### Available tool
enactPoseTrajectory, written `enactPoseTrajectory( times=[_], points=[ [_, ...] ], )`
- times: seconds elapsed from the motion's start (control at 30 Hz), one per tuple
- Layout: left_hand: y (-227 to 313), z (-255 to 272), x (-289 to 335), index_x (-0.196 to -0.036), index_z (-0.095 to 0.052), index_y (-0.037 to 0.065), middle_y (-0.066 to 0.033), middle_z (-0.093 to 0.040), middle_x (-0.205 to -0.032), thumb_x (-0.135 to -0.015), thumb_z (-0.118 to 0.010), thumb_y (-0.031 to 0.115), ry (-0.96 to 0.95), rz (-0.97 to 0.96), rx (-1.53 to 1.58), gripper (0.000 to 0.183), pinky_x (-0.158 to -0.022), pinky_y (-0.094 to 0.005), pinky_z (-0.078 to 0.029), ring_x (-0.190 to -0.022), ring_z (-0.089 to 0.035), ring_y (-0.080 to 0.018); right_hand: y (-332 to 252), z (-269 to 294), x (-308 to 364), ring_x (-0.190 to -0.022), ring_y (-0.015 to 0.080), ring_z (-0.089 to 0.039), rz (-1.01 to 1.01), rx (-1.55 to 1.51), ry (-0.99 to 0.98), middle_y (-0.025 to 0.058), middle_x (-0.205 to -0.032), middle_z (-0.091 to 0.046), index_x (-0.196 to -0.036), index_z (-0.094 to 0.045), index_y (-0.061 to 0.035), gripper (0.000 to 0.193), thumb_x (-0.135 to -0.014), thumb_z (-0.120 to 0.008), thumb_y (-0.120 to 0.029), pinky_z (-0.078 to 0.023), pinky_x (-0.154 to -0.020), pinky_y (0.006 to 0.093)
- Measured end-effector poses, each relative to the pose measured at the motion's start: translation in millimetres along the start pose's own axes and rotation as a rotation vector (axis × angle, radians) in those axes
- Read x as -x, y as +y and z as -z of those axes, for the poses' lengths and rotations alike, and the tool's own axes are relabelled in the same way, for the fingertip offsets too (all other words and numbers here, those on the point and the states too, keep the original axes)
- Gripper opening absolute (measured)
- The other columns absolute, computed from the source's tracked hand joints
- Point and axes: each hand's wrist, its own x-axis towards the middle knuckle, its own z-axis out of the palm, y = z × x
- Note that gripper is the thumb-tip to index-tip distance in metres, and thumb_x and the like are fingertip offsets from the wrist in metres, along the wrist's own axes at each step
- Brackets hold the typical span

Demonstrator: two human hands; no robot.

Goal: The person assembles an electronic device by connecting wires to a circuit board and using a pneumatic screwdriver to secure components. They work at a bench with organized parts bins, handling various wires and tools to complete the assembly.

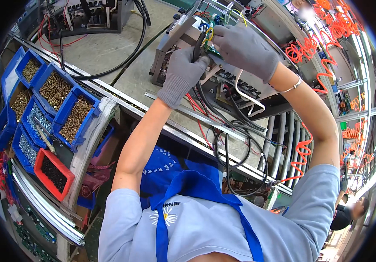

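Note:
Both my hands wear grey gloves and work at an open machine chassis on the bench. My left hand is closed around a thick black cable, thumb pressed against it. Close beside it, my right hand has its fingers bent together at the yellow-green and blue wires; what its fingertips pinch is hidden. A green circuit board shows under that hand. Below the hands, black cables and a white cable hang from the chassis over the bench edge.
Blue bins of screws stand at the left, with a red bin of small black parts nearer me. Another open chassis sits at the back left. Metal rollers and a coiled orange air hose are at the right.

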Motion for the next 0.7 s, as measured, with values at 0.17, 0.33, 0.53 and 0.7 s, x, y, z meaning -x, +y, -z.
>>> enactPoseTrajectory(
  times=[0.17, 0.33, 0.53, 0.7],
  points=[
    [-11, 4, -12, -0.091, -0.070, 0.002, -0.0106, -0.068, -0.069, -0.084, -0.068, 0.021, 0.014, -0.080, -0.260, 0.021, -0.061, -0.0361, -0.050, -0.063, -0.064, -0.0188, -1, -14, -4, -0.072, 0.0317, -0.068, -0.078, -0.006, 0.037, 0.0132, -0.080, -0.065, -0.082, -0.066, -0.0011, 0.011, -0.073, -0.061, -0.006, -0.055, -0.065, 0.0417],
    [41, 14, 11, -0.102, -0.069, 0.010, -0.0114, -0.070, -0.080, -0.082, -0.072, 0.031, 0.054, -0.206, -0.892, 0.030, -0.068, -0.0387, -0.052, -0.074, -0.068, -0.0273, -16, 17, 10, -0.081, 0.0292, -0.065, -0.395, 0.086, -0.127, 0.0107, -0.090, -0.064, -0.087, -0.066, -0.0070, 0.012, -0.076, -0.064, -0.013, -0.052, -0.071, 0.0415],
    [78, 10, 6, -0.121, -0.063, 0.019, -0.0044, -0.070, -0.101, -0.077, -0.072, 0.013, 0.081, -0.928, -1.001, 0.045, -0.071, -0.0322, -0.053, -0.084, -0.066, -0.0221, -57, 12, 80, -0.082, 0.0281, -0.064, -0.742, -0.247, 0.130, 0.0119, -0.084, -0.065, -0.092, -0.065, -0.0075, 0.019, -0.081, -0.061, -0.023, -0.050, -0.072, 0.0402],
    [72, -13, -34, -0.098, -0.072, 0.019, -0.0010, -0.070, -0.091, -0.079, -0.068, 0.017, -0.395, -1.210, -1.321, 0.019, -0.077, -0.0366, -0.053, -0.086, -0.064, -0.0236, -88, -14, 94, -0.072, 0.0163, -0.060, -0.913, -1.378, 0.435, 0.0087, -0.080, -0.064, -0.095, -0.063, -0.0013, 0.029, -0.086, -0.062, -0.029, -0.049, -0.069, 0.0340]
  ],
)
